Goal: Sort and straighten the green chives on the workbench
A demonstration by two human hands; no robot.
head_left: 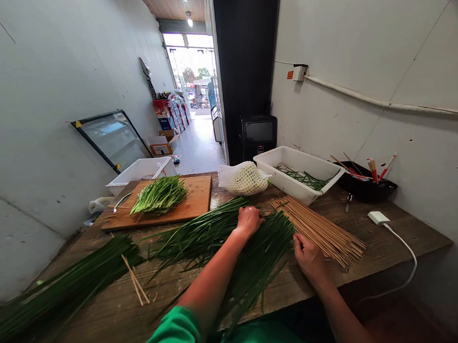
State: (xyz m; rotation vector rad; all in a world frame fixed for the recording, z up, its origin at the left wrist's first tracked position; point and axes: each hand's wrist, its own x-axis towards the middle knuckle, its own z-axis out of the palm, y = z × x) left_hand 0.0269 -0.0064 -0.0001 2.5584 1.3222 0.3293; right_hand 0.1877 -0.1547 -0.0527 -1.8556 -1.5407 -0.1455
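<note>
Long dark-green garlic chives [201,228] lie across the middle of the wooden table, and a nearer bunch of chives [270,245] fans toward my body. My left hand [250,219] is closed over the far ends of the chives, fingertips turned down and partly hidden. My right hand [307,254] is closed in a pinch at the right edge of the near bunch, just left of the skewers; whatever is between its fingers is hidden. A wide layer of thin bamboo skewers [322,228] lies beside it.
A cutting board [199,193] holds cut green stalks [159,194]. Behind are a net-wrapped bundle [244,178] and a white tub [301,176] with some chives. More chives [74,279] and loose skewers [135,282] lie left. A black tray [370,188] and white charger [378,218] sit right.
</note>
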